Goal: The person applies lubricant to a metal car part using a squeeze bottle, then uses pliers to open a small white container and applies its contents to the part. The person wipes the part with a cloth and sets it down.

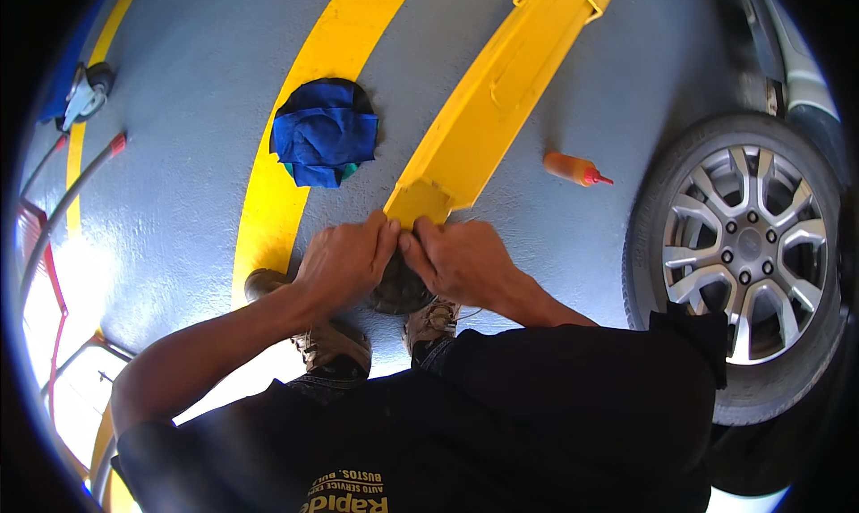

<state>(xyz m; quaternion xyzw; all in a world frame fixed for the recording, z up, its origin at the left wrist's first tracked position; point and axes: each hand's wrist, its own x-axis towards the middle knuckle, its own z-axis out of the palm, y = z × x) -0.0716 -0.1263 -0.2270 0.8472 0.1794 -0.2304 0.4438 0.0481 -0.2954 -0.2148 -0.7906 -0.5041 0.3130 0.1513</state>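
Note:
A long yellow steel beam (488, 110), which looks like a vehicle lift arm, slants from the top of the view down to my hands. My left hand (344, 258) has its fingers closed at the left side of the beam's near end. Opposite it, my right hand (465, 258) is curled round the right side of the same end. Both thumbs nearly meet there. A dark round thing (398, 291) shows below and between my hands; whether I touch it is hidden.
Blue cloth (324, 133) lies bundled on a yellow floor stripe (268, 218). An orange squeeze bottle (573, 168) with a red tip rests right of the beam. A car wheel (743, 254) stands at the right. Red and grey tubing (54, 218) and a caster (87, 93) are left.

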